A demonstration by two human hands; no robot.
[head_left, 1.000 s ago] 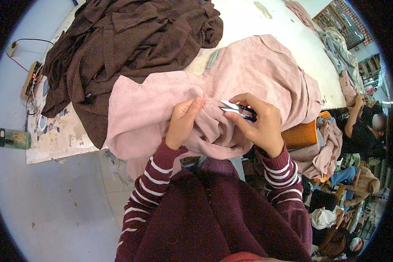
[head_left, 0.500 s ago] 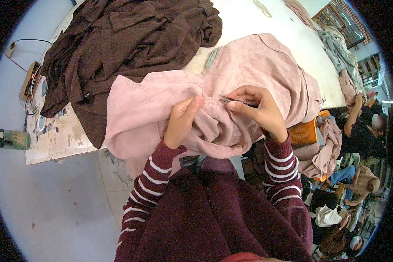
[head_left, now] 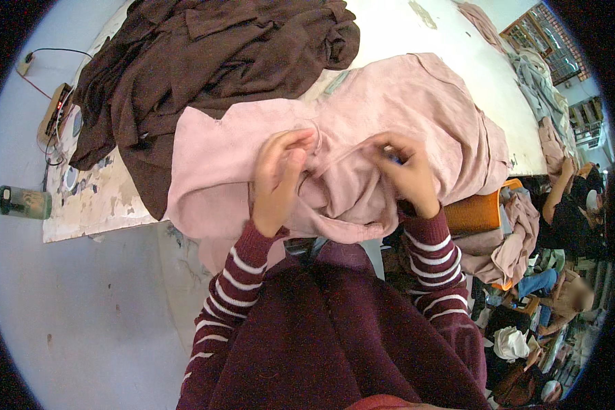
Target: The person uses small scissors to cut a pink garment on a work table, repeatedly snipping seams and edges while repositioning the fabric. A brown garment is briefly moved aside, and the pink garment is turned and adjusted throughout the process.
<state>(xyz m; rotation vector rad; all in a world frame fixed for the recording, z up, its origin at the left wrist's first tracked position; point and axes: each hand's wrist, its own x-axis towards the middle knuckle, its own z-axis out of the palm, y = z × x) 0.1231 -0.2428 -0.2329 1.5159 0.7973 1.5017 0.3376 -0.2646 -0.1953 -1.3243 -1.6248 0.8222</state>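
Observation:
A pink garment lies in folds at the table's near edge. My left hand is over its left part, slightly blurred, with fingers curved and the thumb apart from them. A fold of the pink cloth runs taut toward the fingertips of my right hand, which is closed in a pinch. Inside that hand shows a small dark-blue bit of thread snips; their blades are hidden. A pale green label sits at the garment's far edge.
A heap of dark brown cloth covers the table's far left. A power strip and a green phone-like case are by the left wall. At right stands an orange crate with pink cloth; other people work beyond.
My left thumb and fingers have parted from the seam they pinched. The snips' metal tip, which stuck out of my right hand, is now out of sight, and the cloth is drawn toward that hand.

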